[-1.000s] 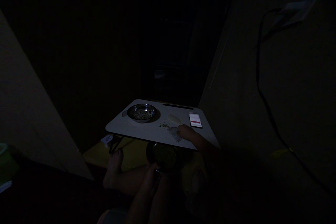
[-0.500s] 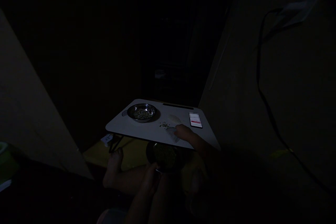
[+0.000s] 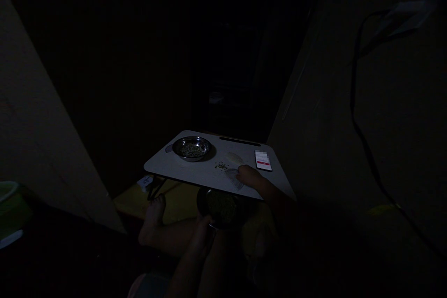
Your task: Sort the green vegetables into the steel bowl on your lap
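In dim light, my right hand [image 3: 249,176] is at the white folding table's [image 3: 195,174] near right part, its fingers closed on the top of a thin, pale grey, wedge-shaped piece [image 3: 233,179] whose kind I cannot make out. Small green bits [image 3: 221,166] lie scattered just left of it, and a flat whitish patch [image 3: 234,158] lies behind. Below the table edge, my left hand [image 3: 205,226] grips the near rim of a dark metal bowl [image 3: 220,207] with green contents. A shiny steel bowl [image 3: 192,149] with pale and green pieces stands on the table's left side.
A phone [image 3: 263,160] with a lit screen lies on the table's right side. My bare foot [image 3: 156,209] rests near the table's folding leg [image 3: 156,188]. A green tub [image 3: 14,205] stands far left. A black cable [image 3: 359,135] hangs along the right wall.
The whole view has shifted slightly, so things appear a little further right. Both hands keep their holds, and the bowls stay in place.
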A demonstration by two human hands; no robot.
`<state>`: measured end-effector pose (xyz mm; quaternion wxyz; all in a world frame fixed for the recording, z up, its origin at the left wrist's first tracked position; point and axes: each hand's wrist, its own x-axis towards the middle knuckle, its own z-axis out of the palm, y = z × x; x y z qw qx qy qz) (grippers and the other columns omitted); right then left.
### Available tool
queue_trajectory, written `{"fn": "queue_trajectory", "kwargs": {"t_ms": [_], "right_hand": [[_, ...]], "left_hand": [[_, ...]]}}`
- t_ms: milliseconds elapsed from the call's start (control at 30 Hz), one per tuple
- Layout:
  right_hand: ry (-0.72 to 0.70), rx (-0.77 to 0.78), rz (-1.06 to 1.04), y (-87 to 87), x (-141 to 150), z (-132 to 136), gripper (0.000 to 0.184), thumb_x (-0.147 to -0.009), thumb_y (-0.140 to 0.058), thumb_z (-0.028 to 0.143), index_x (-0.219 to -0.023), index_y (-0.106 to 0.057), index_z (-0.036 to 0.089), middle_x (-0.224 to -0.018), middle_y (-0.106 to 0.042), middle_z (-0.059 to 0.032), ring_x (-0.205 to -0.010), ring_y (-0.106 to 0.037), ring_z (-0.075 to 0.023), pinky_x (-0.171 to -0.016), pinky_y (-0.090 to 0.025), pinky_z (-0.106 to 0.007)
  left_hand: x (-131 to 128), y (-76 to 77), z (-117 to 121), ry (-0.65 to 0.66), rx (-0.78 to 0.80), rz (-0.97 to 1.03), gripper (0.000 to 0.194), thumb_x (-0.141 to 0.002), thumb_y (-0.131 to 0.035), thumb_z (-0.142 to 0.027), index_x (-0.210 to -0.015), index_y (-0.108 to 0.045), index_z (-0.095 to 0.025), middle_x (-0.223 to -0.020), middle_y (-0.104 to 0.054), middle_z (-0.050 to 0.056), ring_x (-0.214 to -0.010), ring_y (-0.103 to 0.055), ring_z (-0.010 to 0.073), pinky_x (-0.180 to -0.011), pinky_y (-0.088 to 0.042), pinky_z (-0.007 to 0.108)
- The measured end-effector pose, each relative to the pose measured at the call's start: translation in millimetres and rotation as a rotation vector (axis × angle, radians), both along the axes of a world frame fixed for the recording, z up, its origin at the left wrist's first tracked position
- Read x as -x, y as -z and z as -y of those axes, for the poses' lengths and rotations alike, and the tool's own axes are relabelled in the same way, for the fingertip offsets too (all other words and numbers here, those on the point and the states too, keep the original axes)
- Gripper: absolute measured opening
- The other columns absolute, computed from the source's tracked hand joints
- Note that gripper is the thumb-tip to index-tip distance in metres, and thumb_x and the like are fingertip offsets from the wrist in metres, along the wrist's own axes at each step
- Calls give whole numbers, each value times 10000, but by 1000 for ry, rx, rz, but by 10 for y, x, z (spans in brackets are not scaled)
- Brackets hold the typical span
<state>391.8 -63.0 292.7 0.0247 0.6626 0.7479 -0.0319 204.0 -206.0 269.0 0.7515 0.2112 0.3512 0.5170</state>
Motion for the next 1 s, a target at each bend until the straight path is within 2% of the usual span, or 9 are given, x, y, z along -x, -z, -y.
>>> {"fn": "queue_trajectory", "kwargs": {"t_ms": [67, 133, 333, 433, 533, 800, 1000], "right_hand": [[17, -2, -4, 1, 15, -18, 309, -743, -427, 314, -916, -601, 126, -965, -598, -148, -848, -565, -201, -628, -384, -236], [29, -1, -8, -1, 40, -34, 307, -741, -432, 308, -929, -597, 130, -970, -597, -146, -860, -562, -200, -639, -385, -235], [4, 1, -23, -7, 118, -15, 315, -743, -425, 320, -937, -591, 135, -978, -594, -143, -867, -559, -209, -635, -390, -247], [20, -1, -25, 0, 130, 13, 306, -739, -430, 319, -922, -591, 135, -968, -596, -142, -852, -563, -205, -626, -388, -242], [41, -1, -37, 21, 132, 23, 302, -737, -436, 324, -927, -586, 142, -964, -598, -137, -847, -566, -204, -622, -389, -242], [58, -7, -104, 37, 245, 19, 291, -742, -455, 318, -909, -589, 120, -949, -601, -147, -839, -570, -196, -619, -383, -219], [88, 8, -125, -12, 381, 51, 287, -751, -447, 288, -928, -589, 113, -935, -608, -141, -823, -573, -186, -584, -378, -203]], "left_hand": [[-34, 35, -10, -52, 5, -6, 285, -555, -496, -41, -797, -525, -189, -655, -576, 7, -739, -549, 145, -608, -433, 235], [-45, 33, -8, -46, 7, -14, 306, -551, -493, -42, -816, -527, -190, -669, -582, 7, -748, -550, 147, -616, -436, 239], [33, -137, 55, -4, -4, -12, 377, -532, -501, -28, -860, -521, -211, -690, -598, 7, -765, -559, 164, -622, -444, 240], [38, -151, 59, -1, 5, -7, 392, -529, -501, -31, -880, -519, -205, -708, -598, 18, -770, -559, 167, -627, -447, 245], [1, -78, 30, -4, -10, 4, 387, -525, -482, -35, -871, -519, -206, -745, -596, 20, -784, -552, 162, -631, -446, 243], [-83, 261, -103, -46, 26, -17, 307, -521, -451, -52, -797, -516, -171, -747, -573, 26, -742, -543, 141, -602, -435, 224], [-84, 339, -137, -37, 40, -22, 282, -511, -436, -45, -753, -510, -168, -726, -558, 13, -701, -533, 118, -579, -424, 200]]}}
